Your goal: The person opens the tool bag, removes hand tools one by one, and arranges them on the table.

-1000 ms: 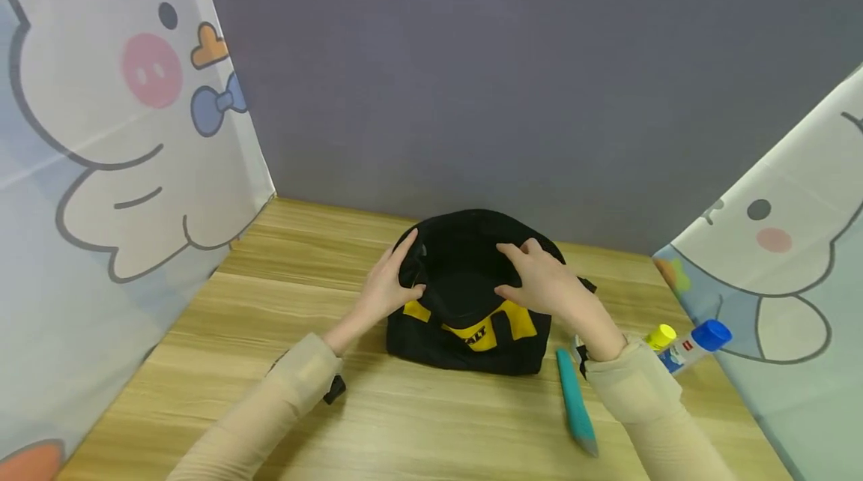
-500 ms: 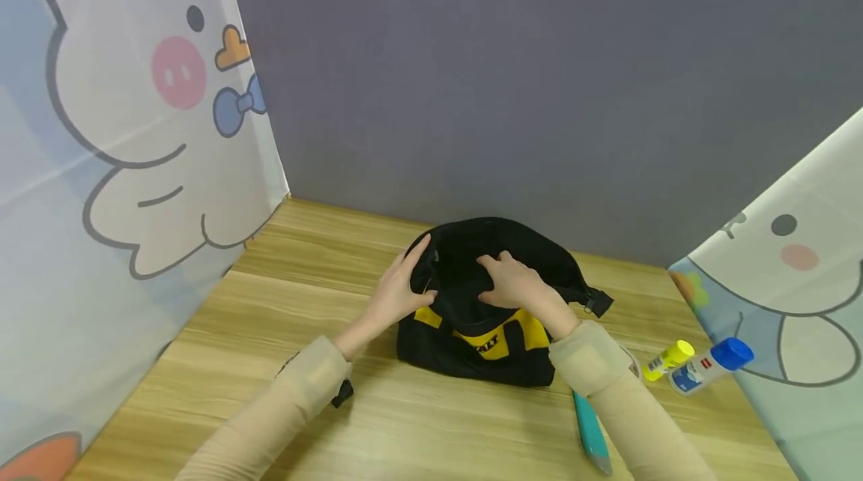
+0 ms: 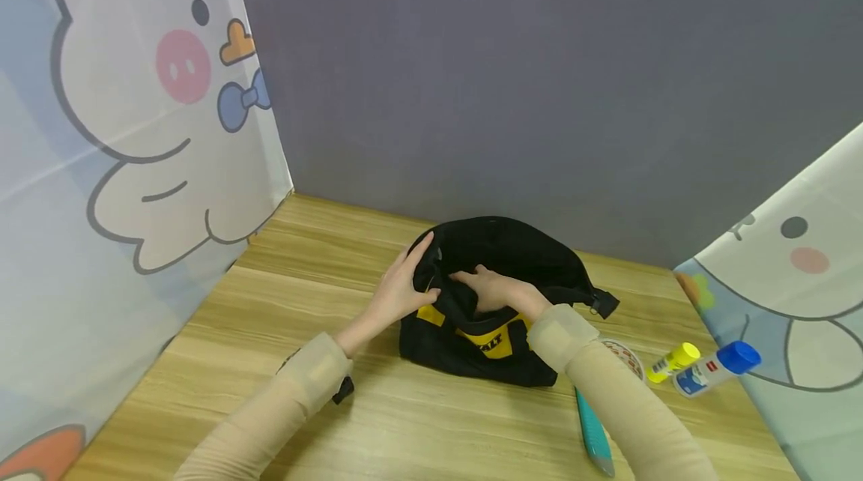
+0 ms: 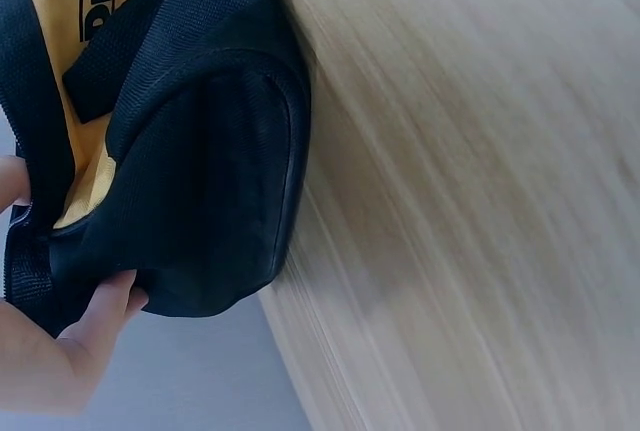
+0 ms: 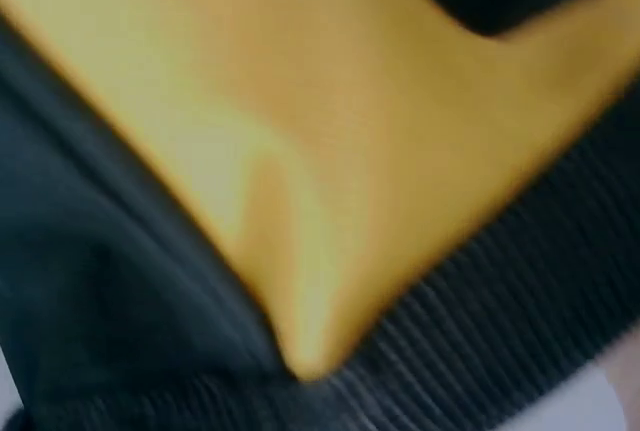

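Observation:
A black and yellow tool bag (image 3: 438, 350) stands on the wooden table with its mouth spread wide. My left hand (image 3: 399, 290) grips the bag's left end, the thumb on the near side of the rim. In the left wrist view, the fingers of that left hand (image 4: 75, 351) press into the black fabric at the end of the tool bag (image 4: 220, 181). My right hand (image 3: 497, 292) reaches into the mouth with fingers pointing left, its lower fingers hidden by the front rim. The right wrist view is filled by the bag's yellow panel (image 5: 330, 151) and black edging.
Right of the bag lie a teal utility knife (image 3: 593, 432), partly under the right sleeve, and a round white item with a red pattern (image 3: 625, 355). Farther right are a yellow glue stick (image 3: 673, 362) and a blue-capped glue bottle (image 3: 716, 370). A grey wall (image 3: 472, 91) stands behind.
My right hand has moved left and deeper into the bag's mouth. The bag's right corner with its zipper end has spread outward. My left hand keeps its place on the rim.

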Demonstrator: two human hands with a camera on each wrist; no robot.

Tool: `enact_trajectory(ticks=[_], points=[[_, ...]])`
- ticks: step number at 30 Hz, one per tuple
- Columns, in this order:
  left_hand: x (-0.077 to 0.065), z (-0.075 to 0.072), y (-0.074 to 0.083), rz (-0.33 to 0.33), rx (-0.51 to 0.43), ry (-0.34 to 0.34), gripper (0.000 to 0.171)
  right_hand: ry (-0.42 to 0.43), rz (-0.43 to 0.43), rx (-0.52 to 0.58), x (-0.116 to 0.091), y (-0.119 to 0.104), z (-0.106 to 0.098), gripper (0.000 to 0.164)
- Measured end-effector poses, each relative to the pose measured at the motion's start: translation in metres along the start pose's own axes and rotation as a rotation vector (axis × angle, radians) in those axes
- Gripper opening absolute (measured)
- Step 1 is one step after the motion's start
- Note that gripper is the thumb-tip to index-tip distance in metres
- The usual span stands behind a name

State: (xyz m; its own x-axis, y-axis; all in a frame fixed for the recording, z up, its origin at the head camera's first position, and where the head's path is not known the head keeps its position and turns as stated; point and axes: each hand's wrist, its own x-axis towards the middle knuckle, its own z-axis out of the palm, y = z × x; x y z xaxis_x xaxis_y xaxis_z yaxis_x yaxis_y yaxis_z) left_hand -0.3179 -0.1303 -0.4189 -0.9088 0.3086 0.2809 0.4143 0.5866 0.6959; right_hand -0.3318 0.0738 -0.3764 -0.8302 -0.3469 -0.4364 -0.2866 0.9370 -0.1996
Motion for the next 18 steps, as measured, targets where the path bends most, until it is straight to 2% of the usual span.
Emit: enact_trajectory(ticks=[6,10,13,16,18], points=[[0.0,-0.002,0.002,-0.025,0.001,-0.023,0.1,-0.099,-0.038,0.007,0.01,0.006,0.016,0.082],[0.0,-0.002,0.003,-0.035,0.002,-0.034,0.1,-0.113,-0.059,0.003,0.012,0.006,0.022,0.081],[-0.001,-0.002,0.004,-0.031,0.0,-0.034,0.1,-0.112,-0.12,0.017,0.014,0.007,0.024,0.082],[-0.002,-0.001,0.004,-0.016,0.003,-0.025,0.1,-0.125,-0.149,0.106,0.016,0.008,0.025,0.076],[-0.002,-0.001,0.004,-0.009,0.008,-0.02,0.1,-0.139,-0.156,0.192,0.019,0.01,0.026,0.065]])
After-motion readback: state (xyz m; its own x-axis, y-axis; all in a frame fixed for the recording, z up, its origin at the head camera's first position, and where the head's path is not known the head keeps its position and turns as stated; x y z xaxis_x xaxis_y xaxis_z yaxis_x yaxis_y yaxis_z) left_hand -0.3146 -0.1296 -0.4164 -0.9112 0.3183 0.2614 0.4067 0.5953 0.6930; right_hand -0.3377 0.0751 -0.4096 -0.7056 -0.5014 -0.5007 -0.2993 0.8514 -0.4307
